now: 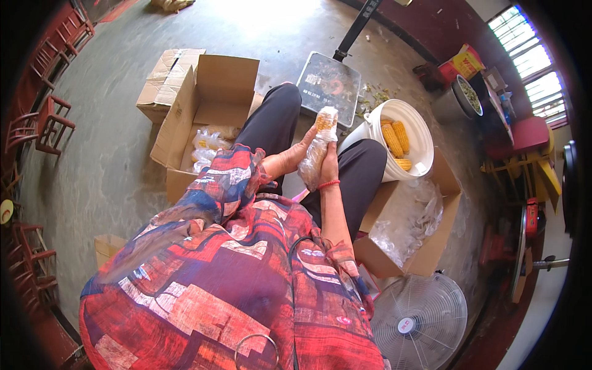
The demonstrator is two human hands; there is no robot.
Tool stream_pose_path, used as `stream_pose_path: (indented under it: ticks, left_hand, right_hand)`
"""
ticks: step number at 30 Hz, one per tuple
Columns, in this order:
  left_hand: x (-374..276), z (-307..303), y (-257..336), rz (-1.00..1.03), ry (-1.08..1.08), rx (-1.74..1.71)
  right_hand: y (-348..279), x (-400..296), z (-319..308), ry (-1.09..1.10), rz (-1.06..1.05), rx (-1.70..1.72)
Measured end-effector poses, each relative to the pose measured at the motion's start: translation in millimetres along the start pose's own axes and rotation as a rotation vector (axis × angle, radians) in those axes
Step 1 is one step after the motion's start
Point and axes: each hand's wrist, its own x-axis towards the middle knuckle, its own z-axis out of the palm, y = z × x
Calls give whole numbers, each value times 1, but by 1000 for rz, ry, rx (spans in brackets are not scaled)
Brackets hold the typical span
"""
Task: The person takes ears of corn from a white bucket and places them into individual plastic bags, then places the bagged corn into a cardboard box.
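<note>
Between my knees I hold a plastic-wrapped corn cob bundle (317, 155), upright and slightly tilted. Yellow kernels show near its top, while crinkled clear film covers the rest. My left hand (295, 155) grips its left side and my right hand (329, 165) its right side; some fingers are hidden behind it. At my right knee stands a white plastic bucket (418, 122) with several bare corn cobs (394, 138) inside. On my left an open cardboard box (226, 83) holds several bagged cobs (203, 147).
A platform scale (329, 85) lies on the floor ahead, its post leaning away. Beside my right leg is a cardboard box (432, 245) of clear plastic bags (407, 222), with a caged fan (418, 319) behind it. Wooden chairs (53, 125) line the left wall.
</note>
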Motion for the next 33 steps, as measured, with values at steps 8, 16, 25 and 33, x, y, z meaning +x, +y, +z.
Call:
stream_pose_path:
  ticks: [8, 16, 25, 33]
  left_hand:
    - [8, -21, -3, 145, 115, 121]
    - [10, -28, 3, 422, 362, 217]
    - [8, -16, 14, 299, 247, 129]
    - [7, -14, 27, 308, 228, 165]
  right_hand:
    - [11, 14, -10, 217, -400, -503]
    - [6, -2, 10, -50, -468, -853]
    - [-8, -12, 11, -80, -428, -966]
    - [-12, -12, 11, -40, -414, -793]
